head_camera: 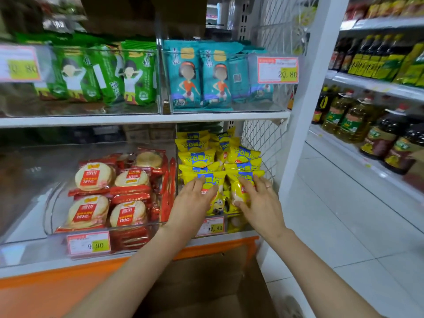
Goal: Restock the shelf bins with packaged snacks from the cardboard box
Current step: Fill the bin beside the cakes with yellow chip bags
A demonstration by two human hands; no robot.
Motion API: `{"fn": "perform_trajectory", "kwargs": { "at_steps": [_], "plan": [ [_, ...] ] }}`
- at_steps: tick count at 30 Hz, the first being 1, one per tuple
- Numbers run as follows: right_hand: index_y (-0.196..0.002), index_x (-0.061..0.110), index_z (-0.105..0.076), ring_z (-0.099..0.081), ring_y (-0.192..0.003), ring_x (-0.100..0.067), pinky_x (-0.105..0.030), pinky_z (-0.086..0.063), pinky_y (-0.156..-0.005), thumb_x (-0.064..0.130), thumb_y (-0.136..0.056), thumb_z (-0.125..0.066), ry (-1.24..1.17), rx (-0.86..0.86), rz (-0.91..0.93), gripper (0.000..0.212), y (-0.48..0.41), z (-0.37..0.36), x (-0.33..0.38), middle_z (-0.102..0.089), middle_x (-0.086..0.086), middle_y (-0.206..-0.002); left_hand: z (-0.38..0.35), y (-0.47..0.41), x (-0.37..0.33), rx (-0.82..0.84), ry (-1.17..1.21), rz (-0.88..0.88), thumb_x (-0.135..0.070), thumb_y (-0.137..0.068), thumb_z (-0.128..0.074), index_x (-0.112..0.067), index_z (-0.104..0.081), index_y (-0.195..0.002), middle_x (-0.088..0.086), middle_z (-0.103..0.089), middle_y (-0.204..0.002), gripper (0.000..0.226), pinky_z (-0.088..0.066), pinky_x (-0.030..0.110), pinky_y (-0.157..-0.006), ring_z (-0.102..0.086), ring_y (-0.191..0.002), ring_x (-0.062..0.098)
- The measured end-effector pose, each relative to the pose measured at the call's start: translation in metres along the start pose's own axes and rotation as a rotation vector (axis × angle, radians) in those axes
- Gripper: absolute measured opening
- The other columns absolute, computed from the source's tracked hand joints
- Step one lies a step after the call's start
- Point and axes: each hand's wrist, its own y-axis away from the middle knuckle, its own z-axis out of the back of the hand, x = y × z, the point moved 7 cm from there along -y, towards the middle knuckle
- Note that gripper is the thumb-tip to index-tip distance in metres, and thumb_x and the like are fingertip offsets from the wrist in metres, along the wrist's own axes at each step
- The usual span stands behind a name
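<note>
Yellow snack packets [199, 158] fill the clear bin [231, 226] at the lower right of the shelf. My left hand [193, 201] lies flat with straight fingers on a front yellow packet [214, 203]. My right hand [258, 200] grips the neighbouring front yellow packet [241, 191], thumb under its lower edge and fingers over its top. The brown cardboard box [206, 285] stands on the floor below the shelf, between my forearms; its inside is hidden.
Left of the yellow bin is a clear bin of red rice-cracker packs [110, 193]. The upper shelf holds green packets [96, 74] and teal packets [202, 76]. A white post [305, 92] and wire mesh bound the right side. Oil bottles [367, 125] line the right-hand shelves.
</note>
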Motion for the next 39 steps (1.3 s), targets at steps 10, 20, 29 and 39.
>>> {"fn": "perform_trajectory", "kwargs": {
  "at_steps": [10, 20, 29, 39],
  "plan": [
    [-0.149, 0.037, -0.004, 0.003, -0.147, -0.025, -0.034, -0.025, -0.112, 0.038, -0.100, -0.038, -0.024, 0.230, 0.090, 0.060, 0.000, -0.019, 0.002, 0.008, -0.008, -0.159, -0.010, 0.014, -0.005, 0.127, 0.078, 0.038, -0.025, -0.102, -0.033, -0.026, -0.003, -0.149, 0.015, 0.001, -0.157, 0.056, -0.041, 0.034, -0.102, -0.008, -0.145, 0.030],
    [-0.141, 0.028, -0.042, -0.014, -0.145, -0.029, -0.038, -0.018, -0.115, 0.022, -0.093, -0.052, -0.135, 0.095, 0.032, 0.049, -0.002, 0.004, 0.012, -0.015, -0.012, -0.157, 0.005, 0.010, -0.011, 0.022, 0.147, 0.010, -0.025, -0.098, -0.041, -0.022, -0.023, -0.145, 0.011, -0.007, -0.156, 0.050, -0.009, 0.033, -0.118, -0.004, -0.144, 0.027],
    [-0.116, 0.017, -0.066, -0.048, -0.119, -0.025, -0.029, -0.032, -0.099, 0.018, -0.087, -0.064, -0.410, -0.067, -0.013, 0.029, -0.022, 0.037, 0.033, -0.060, -0.005, -0.122, -0.001, 0.004, -0.009, 0.131, 0.165, 0.017, -0.025, -0.099, -0.039, -0.014, -0.010, -0.149, 0.014, -0.002, -0.157, 0.058, -0.003, 0.037, -0.119, -0.002, -0.145, 0.029],
    [-0.108, 0.026, -0.070, -0.046, -0.115, -0.024, -0.029, -0.034, -0.092, 0.034, -0.080, -0.071, -0.274, 0.229, 0.081, 0.029, -0.110, -0.003, 0.062, -0.065, -0.002, -0.113, 0.003, -0.004, 0.002, 0.127, 0.199, -0.063, -0.015, -0.096, -0.048, -0.019, -0.018, -0.146, 0.010, -0.015, -0.153, 0.059, -0.037, 0.037, -0.104, -0.017, -0.140, 0.026]
  ]
}}
